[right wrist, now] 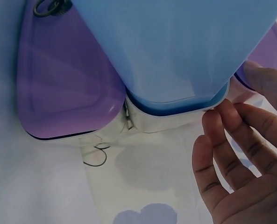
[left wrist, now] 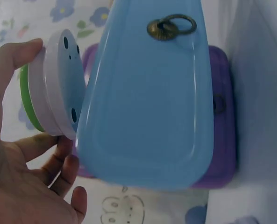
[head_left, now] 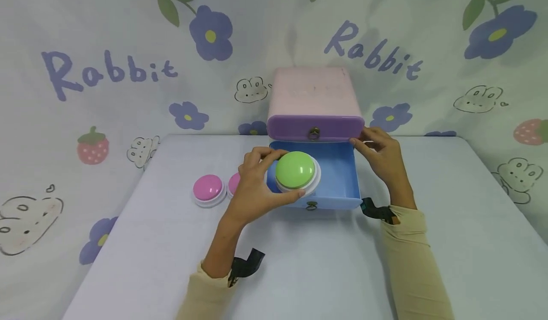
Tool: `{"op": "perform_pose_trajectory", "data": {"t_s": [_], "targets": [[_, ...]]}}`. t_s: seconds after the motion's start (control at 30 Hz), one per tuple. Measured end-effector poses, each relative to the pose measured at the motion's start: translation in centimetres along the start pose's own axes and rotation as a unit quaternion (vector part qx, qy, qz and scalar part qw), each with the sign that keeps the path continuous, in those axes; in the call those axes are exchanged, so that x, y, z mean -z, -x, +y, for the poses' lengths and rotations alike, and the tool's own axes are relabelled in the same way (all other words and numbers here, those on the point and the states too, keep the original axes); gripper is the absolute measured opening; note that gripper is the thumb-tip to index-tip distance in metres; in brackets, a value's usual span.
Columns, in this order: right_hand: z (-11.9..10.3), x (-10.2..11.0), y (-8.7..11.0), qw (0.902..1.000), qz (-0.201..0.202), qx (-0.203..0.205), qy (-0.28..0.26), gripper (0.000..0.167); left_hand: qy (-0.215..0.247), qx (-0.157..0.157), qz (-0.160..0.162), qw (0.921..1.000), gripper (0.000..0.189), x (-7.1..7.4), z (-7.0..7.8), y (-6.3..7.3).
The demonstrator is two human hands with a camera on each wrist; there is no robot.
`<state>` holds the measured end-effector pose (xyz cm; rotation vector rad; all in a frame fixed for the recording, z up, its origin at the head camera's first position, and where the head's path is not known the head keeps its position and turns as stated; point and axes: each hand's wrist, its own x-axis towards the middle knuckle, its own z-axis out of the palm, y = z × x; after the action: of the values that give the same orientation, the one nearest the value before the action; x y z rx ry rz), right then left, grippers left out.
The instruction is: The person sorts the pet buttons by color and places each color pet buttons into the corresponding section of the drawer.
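two hands on my feed: the nearer left hand [head_left: 255,189] pinches the green button [head_left: 295,169] between spread thumb and fingers, just above the open blue drawer [head_left: 337,168], left of the right hand [head_left: 382,157]. i judge this a placing step, calling next for lowering and release. farther off, that right hand's bent fingers hold the pink cabinet [head_left: 314,92] at its edge; dim wrist feed, so i can't tell how firmly.

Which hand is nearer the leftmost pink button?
Left. The left hand is just right of that pink button, gripping the green button over the blue drawer; the right hand is farther off, at the purple drawer's right end.
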<state>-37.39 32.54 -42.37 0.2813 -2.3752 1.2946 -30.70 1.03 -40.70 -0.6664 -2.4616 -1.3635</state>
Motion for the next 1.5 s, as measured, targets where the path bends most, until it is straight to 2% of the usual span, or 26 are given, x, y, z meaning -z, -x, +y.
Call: {"op": "perform_pose_trajectory", "data": {"t_s": [0.33,0.67,0.8,0.97,1.1,1.23,1.5], "targets": [[0.1,-0.1,0.1,0.9999,0.003,-0.011,0.008,0.049,-0.033,-0.050,-0.002,0.9982,0.078,-2.8,0.8,-1.3],[0.1,0.1,0.1,1.0000,0.004,0.004,0.003,0.045,-0.083,-0.101,0.009,0.9914,0.073,-4.7,2.1,-2.1],[0.2,0.3,0.1,1.0000,0.007,0.004,-0.002,0.044,-0.095,-0.114,0.013,0.9889,0.072,-5.4,2.5,-2.4],[0.1,0.2,-0.1,0.9999,-0.001,0.010,-0.011,0.044,-0.108,-0.114,0.008,0.9875,0.076,-6.2,2.7,-2.6],[-1.6,0.0,0.0,0.9996,-0.009,0.017,-0.021,0.045,-0.121,-0.118,0.006,0.9856,0.085,-6.2,2.7,-2.6],[-3.5,0.2,0.3,0.9995,-0.010,0.020,-0.022,0.043,-0.113,-0.124,0.010,0.9857,0.083,-5.8,2.7,-2.6],[-4.0,0.5,0.7,0.9999,-0.012,0.008,-0.005,0.045,-0.097,-0.138,0.006,0.9856,0.074,-5.3,2.4,-2.1]]}}
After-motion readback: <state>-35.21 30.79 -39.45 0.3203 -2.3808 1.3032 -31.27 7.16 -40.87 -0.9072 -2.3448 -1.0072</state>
